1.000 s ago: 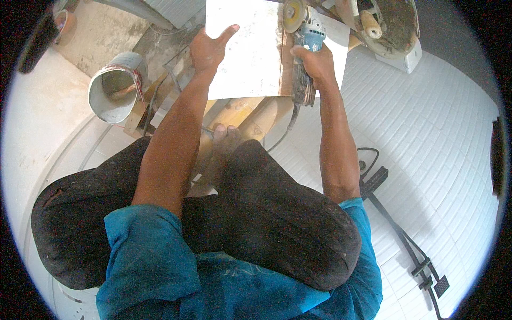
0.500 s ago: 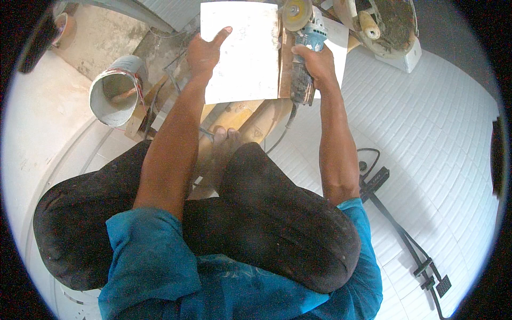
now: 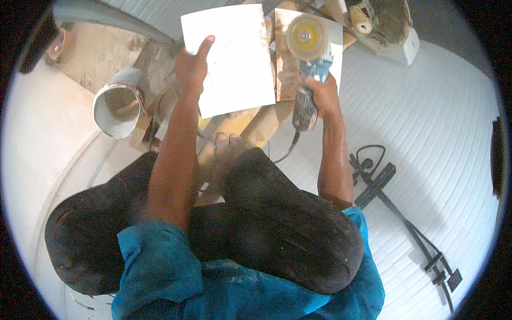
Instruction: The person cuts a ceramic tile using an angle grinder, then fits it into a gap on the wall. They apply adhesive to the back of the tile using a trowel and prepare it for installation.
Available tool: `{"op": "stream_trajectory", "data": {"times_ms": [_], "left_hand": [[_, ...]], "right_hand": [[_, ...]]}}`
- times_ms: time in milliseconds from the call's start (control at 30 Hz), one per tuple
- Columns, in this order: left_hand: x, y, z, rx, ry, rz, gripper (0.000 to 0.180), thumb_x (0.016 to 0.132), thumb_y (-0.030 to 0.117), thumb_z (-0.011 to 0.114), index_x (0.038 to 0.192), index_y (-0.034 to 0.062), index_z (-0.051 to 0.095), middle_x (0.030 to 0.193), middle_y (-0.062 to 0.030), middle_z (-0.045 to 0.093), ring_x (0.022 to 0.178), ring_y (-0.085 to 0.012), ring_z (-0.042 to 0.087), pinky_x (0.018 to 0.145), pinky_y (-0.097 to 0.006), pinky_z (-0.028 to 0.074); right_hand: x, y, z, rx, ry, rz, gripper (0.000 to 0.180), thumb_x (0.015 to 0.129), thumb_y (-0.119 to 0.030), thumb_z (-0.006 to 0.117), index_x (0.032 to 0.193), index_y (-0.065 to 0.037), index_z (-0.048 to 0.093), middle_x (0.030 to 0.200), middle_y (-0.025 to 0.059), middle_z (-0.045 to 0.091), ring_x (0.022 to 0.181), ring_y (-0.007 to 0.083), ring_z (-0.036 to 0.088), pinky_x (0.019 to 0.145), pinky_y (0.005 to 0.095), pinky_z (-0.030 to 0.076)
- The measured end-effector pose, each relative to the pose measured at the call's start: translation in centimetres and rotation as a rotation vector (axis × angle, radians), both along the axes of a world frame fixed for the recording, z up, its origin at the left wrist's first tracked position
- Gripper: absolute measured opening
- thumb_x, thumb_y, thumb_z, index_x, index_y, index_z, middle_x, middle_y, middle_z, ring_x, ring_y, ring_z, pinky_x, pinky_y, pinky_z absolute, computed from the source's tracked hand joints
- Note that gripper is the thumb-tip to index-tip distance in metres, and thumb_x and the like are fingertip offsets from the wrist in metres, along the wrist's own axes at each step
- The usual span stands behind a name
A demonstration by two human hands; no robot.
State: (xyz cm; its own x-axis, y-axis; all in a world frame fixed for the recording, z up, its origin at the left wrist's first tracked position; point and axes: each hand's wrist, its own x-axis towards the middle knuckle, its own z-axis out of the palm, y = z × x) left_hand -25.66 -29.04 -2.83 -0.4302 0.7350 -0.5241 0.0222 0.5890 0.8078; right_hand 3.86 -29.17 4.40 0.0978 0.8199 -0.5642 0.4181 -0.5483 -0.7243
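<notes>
My left hand (image 3: 191, 66) grips the left edge of a white tile (image 3: 234, 64), thumb on its face and the other fingers hidden beneath. Wrapped in my right hand (image 3: 323, 95) is a blue and black angle grinder (image 3: 306, 106), its yellowish disc (image 3: 308, 36) facing up toward me. Under the grinder lies a second white piece (image 3: 335, 40), with a brown dusty patch (image 3: 287, 58) along its left part. A gap now separates it from the tile in my left hand. Whether the disc is spinning, I cannot tell.
Yellowish boards (image 3: 240, 125) lie beneath the tile, near my bare foot (image 3: 226, 140). A white bucket (image 3: 118, 109) tilts at the left. A dirty tub with a roller-like piece (image 3: 360, 21) stands at far right. The grinder's cord (image 3: 290, 148) trails down. Black shower fittings (image 3: 394, 205) show on the right.
The white tile has moved left and turned slightly, parting from the piece beside it. My right hand has brought the grinder nearer and turned its disc face up.
</notes>
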Motion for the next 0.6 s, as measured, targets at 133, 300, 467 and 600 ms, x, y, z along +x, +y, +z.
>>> {"op": "stream_trajectory", "data": {"times_ms": [133, 300, 467, 600], "left_hand": [[0.8, -0.1, 1.9, -0.119, 0.090, -0.073, 0.066, 0.084, 0.054, 0.070, 0.113, -0.0053, 0.067, 0.101, -0.0190, 0.072, 0.094, -0.0319, 0.070, 0.084, -0.044, 0.051], [4.5, -1.0, 3.3, 0.089, 0.106, -0.217, 0.060, 0.090, 0.051, 0.065, 0.113, -0.0051, 0.066, 0.103, -0.0203, 0.071, 0.097, -0.0354, 0.068, 0.088, -0.043, 0.050], [7.7, -2.0, 2.2, -0.005, 0.193, -0.357, 0.066, 0.092, 0.055, 0.061, 0.112, -0.0080, 0.064, 0.100, -0.0243, 0.069, 0.094, -0.0375, 0.067, 0.084, -0.045, 0.050], [8.5, -1.8, 0.1, 0.024, 0.166, -0.326, 0.065, 0.092, 0.055, 0.060, 0.108, -0.0076, 0.063, 0.096, -0.0242, 0.068, 0.092, -0.0369, 0.067, 0.084, -0.046, 0.050]], "right_hand": [[2.0, -5.9, 1.1, 0.051, 0.059, -0.130, 0.046, 0.074, -0.018, 0.075, 0.113, 0.001, 0.060, 0.097, 0.0109, 0.068, 0.083, 0.0222, 0.067, 0.075, 0.0381, 0.055], [3.3, -13.1, 3.2, 0.074, 0.325, -0.524, 0.048, 0.075, -0.020, 0.072, 0.113, 0.001, 0.054, 0.091, 0.0151, 0.065, 0.071, 0.0242, 0.067, 0.060, 0.0370, 0.058], [4.3, -16.9, 4.3, 0.076, 0.466, -0.728, 0.050, 0.077, -0.021, 0.069, 0.118, 0.002, 0.049, 0.090, 0.0161, 0.063, 0.071, 0.0265, 0.068, 0.061, 0.0402, 0.061], [4.1, -17.6, 3.2, 0.072, 0.568, -0.728, 0.049, 0.079, -0.022, 0.068, 0.117, 0.002, 0.050, 0.093, 0.0162, 0.064, 0.074, 0.0257, 0.068, 0.062, 0.0415, 0.061]]}}
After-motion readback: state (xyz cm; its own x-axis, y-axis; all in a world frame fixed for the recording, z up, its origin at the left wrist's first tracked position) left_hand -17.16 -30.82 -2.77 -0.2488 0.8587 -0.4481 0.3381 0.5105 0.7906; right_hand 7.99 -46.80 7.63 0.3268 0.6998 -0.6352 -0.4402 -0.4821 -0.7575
